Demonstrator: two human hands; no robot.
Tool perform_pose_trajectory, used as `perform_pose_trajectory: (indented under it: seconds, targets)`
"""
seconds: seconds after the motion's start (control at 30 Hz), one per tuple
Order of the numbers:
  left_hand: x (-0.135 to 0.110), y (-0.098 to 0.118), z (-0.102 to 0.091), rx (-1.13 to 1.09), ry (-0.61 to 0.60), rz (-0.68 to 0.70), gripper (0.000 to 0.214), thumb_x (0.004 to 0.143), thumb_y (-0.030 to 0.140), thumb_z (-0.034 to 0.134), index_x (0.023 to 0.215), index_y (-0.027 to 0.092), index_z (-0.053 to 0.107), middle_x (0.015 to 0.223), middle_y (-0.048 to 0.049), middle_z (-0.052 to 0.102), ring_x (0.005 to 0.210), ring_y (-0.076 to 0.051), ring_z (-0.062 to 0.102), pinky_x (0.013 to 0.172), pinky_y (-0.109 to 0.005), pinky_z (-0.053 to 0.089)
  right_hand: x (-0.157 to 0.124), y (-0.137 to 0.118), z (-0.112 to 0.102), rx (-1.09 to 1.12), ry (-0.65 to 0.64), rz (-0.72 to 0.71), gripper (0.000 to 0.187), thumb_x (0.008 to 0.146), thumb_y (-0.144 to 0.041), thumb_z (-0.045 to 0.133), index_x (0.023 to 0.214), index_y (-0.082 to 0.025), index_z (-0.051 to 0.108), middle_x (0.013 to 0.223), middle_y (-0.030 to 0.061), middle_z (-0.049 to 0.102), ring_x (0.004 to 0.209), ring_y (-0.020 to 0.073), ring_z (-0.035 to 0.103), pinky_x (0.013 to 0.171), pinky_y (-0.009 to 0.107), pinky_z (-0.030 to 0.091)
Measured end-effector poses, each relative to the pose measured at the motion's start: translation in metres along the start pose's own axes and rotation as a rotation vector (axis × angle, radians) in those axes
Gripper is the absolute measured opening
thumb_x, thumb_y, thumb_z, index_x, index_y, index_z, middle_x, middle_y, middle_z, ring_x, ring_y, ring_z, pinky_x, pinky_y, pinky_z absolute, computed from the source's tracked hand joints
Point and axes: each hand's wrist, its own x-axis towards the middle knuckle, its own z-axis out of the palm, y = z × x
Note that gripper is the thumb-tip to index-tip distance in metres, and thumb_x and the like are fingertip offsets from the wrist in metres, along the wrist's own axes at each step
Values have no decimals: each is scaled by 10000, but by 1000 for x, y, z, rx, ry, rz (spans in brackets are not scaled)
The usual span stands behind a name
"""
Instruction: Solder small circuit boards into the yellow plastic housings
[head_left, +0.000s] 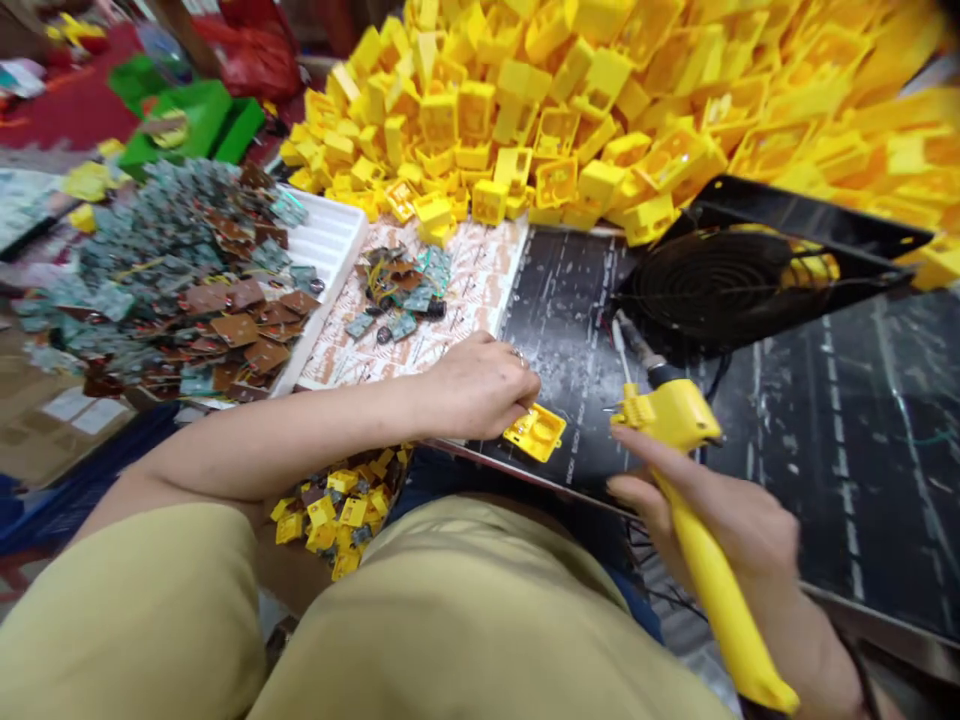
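My left hand (480, 385) is closed, pinching a small yellow plastic housing (535, 432) against the near edge of a black work board (862, 440). My right hand (720, 520) grips the long yellow handle of a soldering tool (690, 480), its metal tip (626, 345) pointing up and away over the board. The tool's tip sits a little to the right of the housing, apart from it.
A huge heap of yellow housings (600, 100) fills the back. A white tray (330, 240) at left is piled with small circuit boards (172, 270); a few more lie on patterned paper (480, 290). A black fan (712, 285) stands behind the tool. Finished yellow pieces (337, 510) lie by my knee.
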Motion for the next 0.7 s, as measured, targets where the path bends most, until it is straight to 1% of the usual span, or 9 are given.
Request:
perform_pose_trajectory:
  seconds: [0.07,0.13,0.2,0.3,0.37,0.43,0.53,0.6,0.7]
  targets:
    - [2,-4,-5,-68,-31,3,159,889,260,588,902,208,739,833,-31,759,853,-220,690,777,-353,444,11,2,14,34,-2,-56,293,898,-175,663,1185,-197,611,833,-8,712,619,96,657,667,186,551]
    - [10,-21,-14,-135,-27,-56,148,903,302,606,928,230,733,855,-10,760,815,-190,681,701,-314,441,16,5,27,69,-19,-59,296,903,-320,672,1157,-187,601,879,35,709,689,142,675,650,244,569]
    - [23,-55,-26,-94,70,-242,135,917,304,607,948,244,724,924,-11,753,842,-184,663,666,-304,437,16,9,38,100,-31,-63,418,874,-448,684,1178,-182,580,908,71,704,752,194,687,651,307,587]
    - [45,-122,-43,106,318,-679,332,880,374,698,1185,254,642,1085,-17,697,1037,-204,601,845,-356,480,11,11,50,138,-44,-65,428,863,-345,716,1226,-203,538,997,91,707,917,234,705,749,349,604]
    - [55,-159,-49,103,297,-777,520,860,339,732,1313,158,553,1136,-55,660,1133,-244,570,938,-406,474,9,12,54,170,-56,-54,446,867,-248,706,1263,-211,503,1037,86,707,993,225,702,787,335,604]
    - [59,-174,-55,79,275,-803,525,903,361,665,1348,117,533,1148,-63,646,1158,-257,576,983,-417,464,8,13,54,201,-68,-38,477,867,-205,699,1288,-218,475,1075,81,705,1046,213,692,832,328,602]
    - [56,-156,-65,35,325,-714,483,926,412,577,1310,120,598,1133,-37,618,1208,-278,554,1056,-426,409,8,14,52,232,-86,-15,515,860,-187,704,1308,-233,454,1095,67,704,1096,208,679,892,337,595]
    - [52,-126,-67,-83,362,-522,443,943,413,511,1219,107,673,1086,-52,624,1086,-234,586,1003,-389,434,9,15,51,240,-90,-3,526,860,-190,705,1316,-238,449,1066,57,708,1087,210,683,884,340,598]
    - [54,-79,-50,-277,184,-370,373,978,386,465,1008,101,704,864,-41,642,829,-160,612,792,-306,478,9,14,52,239,-79,7,518,861,-199,704,1313,-239,456,1046,57,708,1056,214,691,874,349,603]
